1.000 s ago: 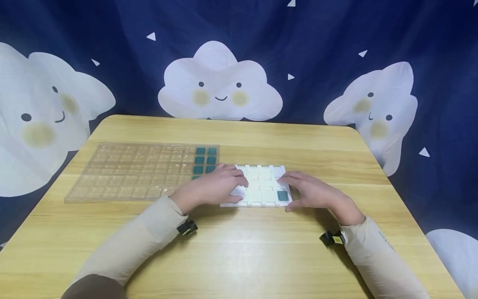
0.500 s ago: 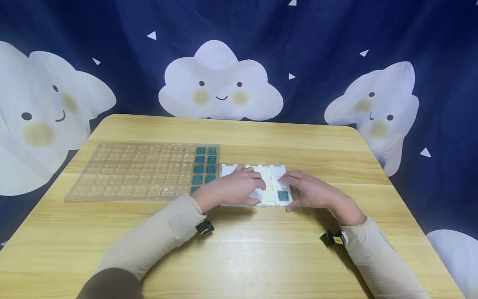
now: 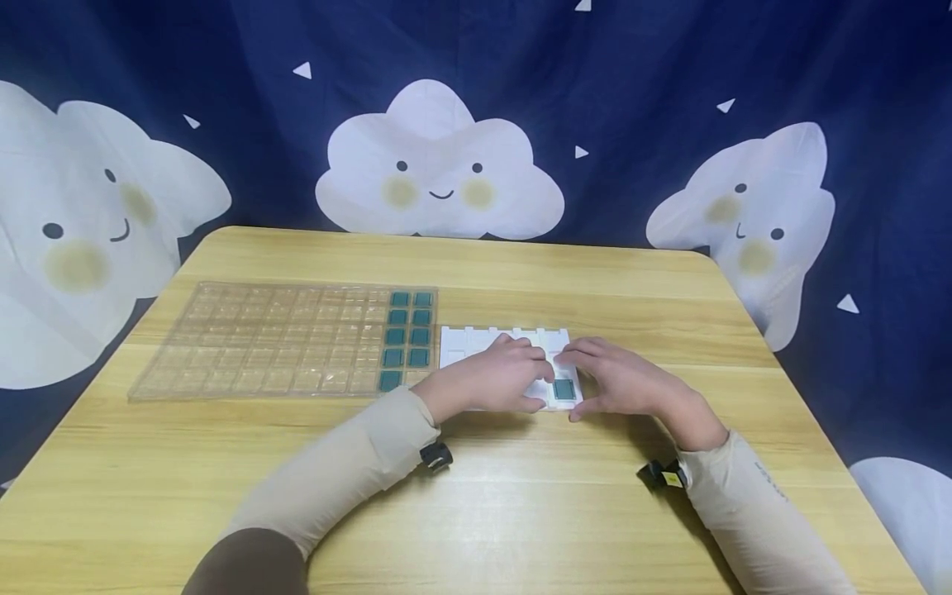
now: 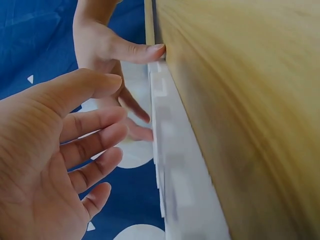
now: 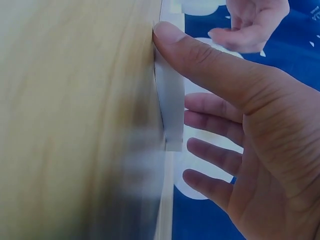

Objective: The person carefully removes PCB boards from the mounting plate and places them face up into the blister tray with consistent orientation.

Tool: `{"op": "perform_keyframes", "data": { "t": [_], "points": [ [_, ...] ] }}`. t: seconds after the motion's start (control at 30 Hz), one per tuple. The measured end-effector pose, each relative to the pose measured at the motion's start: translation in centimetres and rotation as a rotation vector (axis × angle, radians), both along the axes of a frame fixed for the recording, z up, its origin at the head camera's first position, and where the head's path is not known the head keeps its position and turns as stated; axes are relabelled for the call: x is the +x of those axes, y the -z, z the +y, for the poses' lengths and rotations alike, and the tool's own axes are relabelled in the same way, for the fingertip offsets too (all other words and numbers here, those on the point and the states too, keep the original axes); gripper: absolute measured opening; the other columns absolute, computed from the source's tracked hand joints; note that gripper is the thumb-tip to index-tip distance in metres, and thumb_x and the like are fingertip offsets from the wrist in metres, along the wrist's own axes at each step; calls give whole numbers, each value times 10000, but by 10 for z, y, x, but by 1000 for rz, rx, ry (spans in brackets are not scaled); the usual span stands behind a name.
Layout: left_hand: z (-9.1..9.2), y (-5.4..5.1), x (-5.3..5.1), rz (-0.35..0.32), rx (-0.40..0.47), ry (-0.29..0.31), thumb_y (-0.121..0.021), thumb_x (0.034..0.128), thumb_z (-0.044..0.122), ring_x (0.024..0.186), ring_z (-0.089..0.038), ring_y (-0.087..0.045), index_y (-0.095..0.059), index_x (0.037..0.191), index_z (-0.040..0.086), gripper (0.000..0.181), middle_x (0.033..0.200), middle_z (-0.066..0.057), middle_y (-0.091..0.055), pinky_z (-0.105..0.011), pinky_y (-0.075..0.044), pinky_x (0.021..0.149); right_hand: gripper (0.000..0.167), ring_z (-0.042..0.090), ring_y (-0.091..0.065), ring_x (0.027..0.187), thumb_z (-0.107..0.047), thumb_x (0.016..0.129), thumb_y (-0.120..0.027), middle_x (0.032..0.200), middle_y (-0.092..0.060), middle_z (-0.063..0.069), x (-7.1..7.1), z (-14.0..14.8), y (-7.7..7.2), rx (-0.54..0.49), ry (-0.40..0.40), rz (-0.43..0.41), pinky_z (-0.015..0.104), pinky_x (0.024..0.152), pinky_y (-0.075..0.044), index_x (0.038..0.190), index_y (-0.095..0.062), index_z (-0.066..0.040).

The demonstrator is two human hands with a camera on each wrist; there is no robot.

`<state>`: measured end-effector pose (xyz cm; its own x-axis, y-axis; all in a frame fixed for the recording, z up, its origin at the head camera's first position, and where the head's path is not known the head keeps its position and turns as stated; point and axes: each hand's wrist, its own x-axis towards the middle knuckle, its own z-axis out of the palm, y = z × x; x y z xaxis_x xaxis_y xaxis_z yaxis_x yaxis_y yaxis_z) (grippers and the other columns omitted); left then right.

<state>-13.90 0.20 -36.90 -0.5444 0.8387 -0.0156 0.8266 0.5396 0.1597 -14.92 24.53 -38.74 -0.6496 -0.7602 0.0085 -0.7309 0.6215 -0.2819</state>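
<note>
In the head view a white tray (image 3: 457, 343) with shallow square compartments lies near the middle of the table. One green square chip (image 3: 564, 389) sits in its near right compartment. My left hand (image 3: 502, 376) hovers over the tray, left of that chip, and hides several compartments. In the left wrist view its fingers are loosely bent and apart, with nothing visible between them. My right hand (image 3: 617, 382) stays at the tray's right end. The right wrist view shows its thumb (image 5: 172, 37) touching the tray's edge, while its fairly straight fingers reach over the top.
A clear plastic tray (image 3: 260, 339) with rows of square cells lies to the left. Several green chips (image 3: 397, 337) fill its two rightmost columns, apart from the nearest right cell. Behind the wooden table (image 3: 521, 504) hangs a blue cloth (image 3: 610, 49) with cloud prints.
My left hand has moved right across the white tray toward the green chip, uncovering the tray's left end and chips in the clear tray. The right hand stays in place.
</note>
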Motion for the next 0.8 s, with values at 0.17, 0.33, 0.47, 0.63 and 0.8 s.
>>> {"op": "perform_keyframes", "data": {
  "t": [0.17, 0.33, 0.47, 0.63, 0.8],
  "points": [
    [8, 2, -2, -16, -7, -21, -660, 913, 406, 1061, -146, -534, -661, 1231, 192, 384, 1194, 39, -622, -347, -393, 892, 771, 296, -464, 1275, -473, 699, -855, 1302, -573, 37, -1, -1, -1, 2, -13, -3, 467, 1076, -368, 1316, -580, -100],
    [17, 6, -3, -2, -36, -38, -659, 910, 428, 1056, -142, -526, -665, 1224, 215, 379, 1219, 50, -617, -329, -389, 874, 713, 289, -455, 1294, -470, 719, -843, 1309, -570, 25, -2, -2, -1, 0, -13, -22, 464, 1097, -344, 1288, -592, -121],
    [24, 8, -3, 32, -50, -51, -661, 904, 434, 1022, -131, -520, -659, 1206, 227, 366, 1178, 71, -619, -317, -383, 853, 753, 309, -443, 1314, -477, 729, -833, 1344, -556, 67, -1, -1, -1, 19, 14, -34, 470, 1111, -324, 1313, -571, -82],
    [32, 11, -1, 69, -65, -71, -658, 905, 437, 1009, -144, -521, -638, 1225, 225, 385, 1174, 63, -620, -317, -381, 856, 819, 317, -444, 1316, -497, 724, -829, 1374, -539, 99, 0, -1, -2, 30, 40, -42, 469, 1107, -333, 1354, -543, -58],
    [37, 15, 0, 100, -77, -97, -648, 907, 459, 997, -149, -521, -648, 1210, 229, 380, 1183, 60, -626, -313, -377, 840, 827, 315, -454, 1306, -496, 730, -826, 1377, -533, 99, 1, -1, 0, 28, 41, -46, 471, 1097, -347, 1362, -533, -52]
  ]
}}
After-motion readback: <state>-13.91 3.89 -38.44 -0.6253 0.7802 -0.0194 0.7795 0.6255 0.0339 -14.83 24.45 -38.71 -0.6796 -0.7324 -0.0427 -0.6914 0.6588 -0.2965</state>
